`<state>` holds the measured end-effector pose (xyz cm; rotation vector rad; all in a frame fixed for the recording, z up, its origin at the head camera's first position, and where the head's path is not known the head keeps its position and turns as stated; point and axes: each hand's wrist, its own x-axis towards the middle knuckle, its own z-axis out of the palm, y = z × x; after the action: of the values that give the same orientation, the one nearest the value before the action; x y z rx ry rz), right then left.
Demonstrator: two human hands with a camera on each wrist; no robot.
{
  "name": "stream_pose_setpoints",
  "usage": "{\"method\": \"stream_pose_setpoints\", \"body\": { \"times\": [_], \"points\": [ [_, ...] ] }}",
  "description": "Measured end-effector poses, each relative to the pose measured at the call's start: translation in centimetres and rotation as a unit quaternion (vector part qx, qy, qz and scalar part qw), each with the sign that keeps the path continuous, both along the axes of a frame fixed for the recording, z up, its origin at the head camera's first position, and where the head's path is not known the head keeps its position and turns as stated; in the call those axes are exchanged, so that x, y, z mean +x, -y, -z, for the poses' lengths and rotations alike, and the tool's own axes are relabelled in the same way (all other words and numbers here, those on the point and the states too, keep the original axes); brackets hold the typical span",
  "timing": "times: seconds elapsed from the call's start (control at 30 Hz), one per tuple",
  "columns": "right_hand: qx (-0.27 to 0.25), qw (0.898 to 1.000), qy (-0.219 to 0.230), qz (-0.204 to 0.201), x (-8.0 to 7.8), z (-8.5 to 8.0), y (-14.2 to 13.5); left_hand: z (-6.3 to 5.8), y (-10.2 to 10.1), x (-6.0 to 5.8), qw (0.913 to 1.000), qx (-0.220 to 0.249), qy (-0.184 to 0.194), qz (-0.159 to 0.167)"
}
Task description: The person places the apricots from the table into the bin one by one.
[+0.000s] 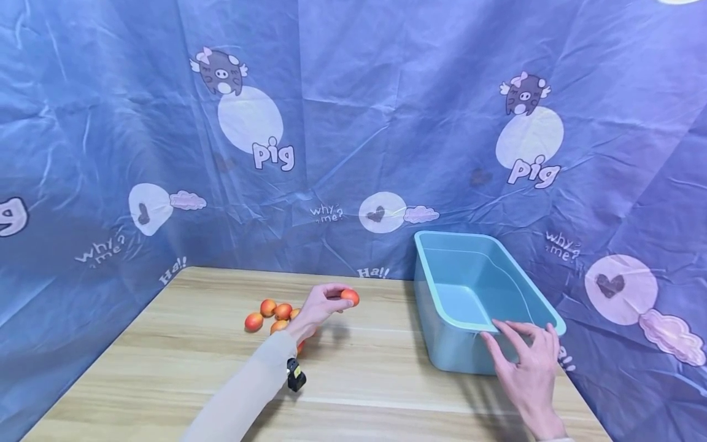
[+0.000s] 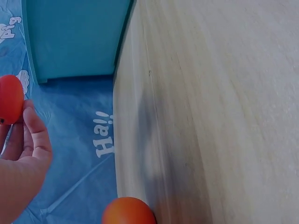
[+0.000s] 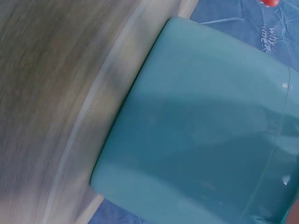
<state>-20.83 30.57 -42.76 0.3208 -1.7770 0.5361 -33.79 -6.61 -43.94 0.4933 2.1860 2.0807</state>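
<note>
My left hand (image 1: 320,310) pinches a small orange-red apricot (image 1: 350,298) between thumb and fingertips, held above the table to the left of the bin. In the left wrist view that apricot (image 2: 10,99) shows at the left edge, with a small dark spot low on its skin. Several more apricots (image 1: 254,321) lie in a loose group on the table, partly hidden behind the left hand and wrist. My right hand (image 1: 527,365) grips the near rim of a light blue plastic bin (image 1: 442,344), its thumb on the outer side. The bin's visible floor is bare.
The pale wood-grain table (image 1: 359,393) carries everything. A blue cloth (image 1: 342,123) printed with pigs and words hangs behind it and along both sides. The bin stands at the table's right side, near the cloth. A black device (image 1: 296,376) sits on the left wrist.
</note>
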Motion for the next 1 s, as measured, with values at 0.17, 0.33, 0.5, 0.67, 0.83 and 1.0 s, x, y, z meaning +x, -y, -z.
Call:
{"method": "stream_pose_setpoints", "body": {
  "times": [0.17,0.33,0.5,0.67,0.83,1.0],
  "points": [
    [-0.003,1.0,-0.006,-0.002,0.0,-0.1,0.0,-0.3,-0.6,-0.1,1.0,0.006,-0.004,-0.005],
    [-0.003,1.0,-0.009,0.001,-0.1,-0.2,-0.2,-0.7,-1.9,0.0,0.9995,0.029,-0.008,-0.005],
    [0.004,1.0,-0.002,0.003,0.0,-0.3,-0.1,-0.7,-3.3,0.0,0.999,0.041,-0.014,-0.014],
    [0.006,1.0,0.003,0.005,0.2,-0.2,0.0,-1.0,-5.0,-0.2,0.9982,0.044,-0.039,-0.01],
    [0.007,1.0,0.007,0.006,0.0,0.0,-0.1,-2.2,-6.5,-0.3,0.9962,0.057,-0.066,-0.002],
    [0.007,1.0,0.008,0.003,-0.1,0.0,0.1,-3.6,-7.9,-0.3,0.9953,0.047,-0.085,0.005]
  ]
}}
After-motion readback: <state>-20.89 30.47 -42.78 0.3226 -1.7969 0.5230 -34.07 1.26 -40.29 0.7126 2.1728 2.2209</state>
